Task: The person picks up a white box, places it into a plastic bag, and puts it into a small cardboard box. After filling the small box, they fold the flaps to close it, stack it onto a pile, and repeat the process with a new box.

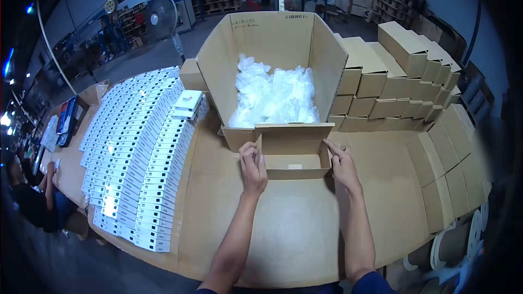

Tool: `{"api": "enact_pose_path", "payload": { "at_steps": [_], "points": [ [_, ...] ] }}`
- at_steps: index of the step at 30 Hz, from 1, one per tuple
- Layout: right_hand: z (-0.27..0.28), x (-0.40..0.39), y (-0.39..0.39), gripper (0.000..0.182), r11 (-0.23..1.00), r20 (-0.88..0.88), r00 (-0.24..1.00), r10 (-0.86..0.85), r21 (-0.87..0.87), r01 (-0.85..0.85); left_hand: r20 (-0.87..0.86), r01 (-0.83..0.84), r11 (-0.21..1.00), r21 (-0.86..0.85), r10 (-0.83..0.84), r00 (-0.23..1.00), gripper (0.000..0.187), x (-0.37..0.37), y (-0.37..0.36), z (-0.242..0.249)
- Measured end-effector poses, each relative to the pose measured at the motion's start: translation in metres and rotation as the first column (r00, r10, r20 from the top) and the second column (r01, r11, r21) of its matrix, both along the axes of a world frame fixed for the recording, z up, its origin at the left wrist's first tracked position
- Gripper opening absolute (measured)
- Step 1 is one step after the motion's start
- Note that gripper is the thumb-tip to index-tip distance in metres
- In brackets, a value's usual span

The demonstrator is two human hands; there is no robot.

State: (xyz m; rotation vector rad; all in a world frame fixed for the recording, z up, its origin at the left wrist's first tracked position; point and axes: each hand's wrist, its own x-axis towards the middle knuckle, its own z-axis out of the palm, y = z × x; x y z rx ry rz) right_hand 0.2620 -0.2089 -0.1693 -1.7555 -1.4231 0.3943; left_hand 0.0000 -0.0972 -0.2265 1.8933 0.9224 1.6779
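Observation:
A small brown cardboard box (294, 174) stands on the table in front of me, its lid raised at the back and its inside facing me. A small pale patch shows at the front of its inside. My left hand (253, 167) is closed around the box's left side, fingers bent over the edge. My right hand (343, 164) grips the right side, with the index finger stretched along the upper right corner and the other fingers curled. Just behind it is a large open carton (272, 32) holding crumpled clear plastic bags (275, 95).
Rows of white printed boxes (136, 136) fill the table's left side, with a few white boxes (188, 102) lying on top. Brown cartons (370, 84) are stacked at the back right, and more cartons (449, 158) line the right edge. A person (41, 196) sits far left.

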Motion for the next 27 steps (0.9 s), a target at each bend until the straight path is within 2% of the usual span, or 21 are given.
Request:
{"api": "enact_pose_path", "payload": {
  "at_steps": [1, 3, 4, 5, 6, 7, 8, 10, 12, 13, 15, 16, 18, 20, 21, 22, 24, 27],
  "points": [
    [-0.009, 0.005, 0.001, 0.055, 1.000, 0.027, 0.999, -0.032, 0.001, 0.032, -0.035, 0.011, 1.000, 0.010, -0.010, 0.999, 0.026, -0.002, 0.001, 0.003],
    [-0.032, 0.011, 0.005, 0.051, 0.984, -0.185, 0.982, -0.042, 0.164, 0.073, -0.062, 0.037, 0.999, -0.017, -0.038, 0.997, 0.032, -0.005, 0.004, 0.003],
    [-0.015, -0.002, 0.007, 0.048, 0.964, -0.290, 0.957, -0.032, 0.243, 0.106, -0.040, 0.067, 0.996, -0.062, -0.070, 0.997, 0.033, -0.006, 0.004, 0.004],
    [0.008, -0.009, -0.005, 0.046, 0.985, -0.630, 0.761, -0.155, -0.035, 0.171, -0.015, 0.096, 0.990, -0.106, -0.098, 0.995, 0.034, -0.006, 0.004, 0.004],
    [0.007, -0.009, -0.006, 0.046, 0.980, -0.667, 0.732, -0.137, 0.016, 0.198, 0.014, 0.120, 0.982, -0.149, -0.120, 0.993, 0.035, -0.007, 0.003, 0.005],
    [0.003, -0.006, -0.008, 0.047, 0.974, -0.701, 0.705, -0.109, 0.066, 0.216, 0.018, 0.134, 0.974, -0.183, -0.133, 0.991, 0.044, -0.010, 0.002, 0.008],
    [-0.002, -0.004, -0.009, 0.049, 0.967, -0.733, 0.677, -0.071, 0.115, 0.226, -0.040, 0.114, 0.984, -0.137, -0.121, 0.992, 0.047, -0.012, -0.001, 0.011],
    [-0.006, 0.003, -0.012, 0.052, 0.912, -0.469, 0.834, -0.292, 0.128, 0.391, -0.160, 0.068, 0.997, -0.046, -0.074, 0.984, 0.053, -0.022, -0.007, 0.025],
    [0.023, -0.016, -0.017, 0.043, 0.795, -0.139, 0.869, -0.475, 0.356, 0.492, -0.235, 0.054, 0.999, 0.007, -0.050, 0.971, 0.058, -0.044, -0.015, 0.049],
    [0.041, -0.029, -0.018, 0.039, 0.807, -0.098, 0.915, -0.390, 0.441, 0.391, -0.273, 0.051, 0.998, 0.027, -0.042, 0.961, 0.060, -0.054, -0.019, 0.056],
    [0.072, -0.067, -0.015, 0.032, 0.786, -0.008, 0.976, -0.220, 0.591, 0.182, -0.261, -0.095, 0.995, -0.022, 0.086, 0.962, 0.059, -0.086, -0.004, 0.069],
    [0.084, -0.093, -0.007, 0.028, 0.811, 0.074, 0.994, -0.080, 0.584, 0.022, -0.257, -0.169, 0.985, -0.047, 0.151, 0.954, 0.058, -0.104, 0.008, 0.078],
    [0.109, -0.161, 0.020, 0.026, 0.787, 0.202, 0.964, 0.172, 0.561, -0.258, -0.361, -0.397, 0.918, 0.010, 0.374, 0.854, 0.060, -0.137, 0.046, 0.086],
    [0.108, -0.218, 0.061, 0.037, 0.787, 0.273, 0.873, 0.404, 0.381, -0.484, -0.435, -0.526, 0.848, 0.059, 0.496, 0.751, 0.065, -0.162, 0.089, 0.088],
    [0.101, -0.243, 0.092, 0.045, 0.723, 0.390, 0.815, 0.428, 0.393, -0.568, -0.464, -0.566, 0.822, 0.066, 0.527, 0.712, 0.069, -0.169, 0.111, 0.090],
    [0.094, -0.265, 0.120, 0.048, 0.776, 0.382, 0.807, 0.450, 0.280, -0.565, -0.493, -0.597, 0.799, 0.074, 0.550, 0.674, 0.073, -0.173, 0.128, 0.089],
    [0.060, -0.292, 0.196, 0.051, 0.790, 0.510, 0.781, 0.359, 0.279, -0.545, -0.566, -0.605, 0.795, 0.054, 0.523, 0.637, 0.073, -0.180, 0.150, 0.084],
    [0.033, -0.316, 0.281, 0.054, 0.897, 0.562, 0.791, 0.240, 0.182, -0.402, -0.670, -0.588, 0.808, -0.018, 0.427, 0.607, 0.069, -0.189, 0.183, 0.076]
  ]
}}
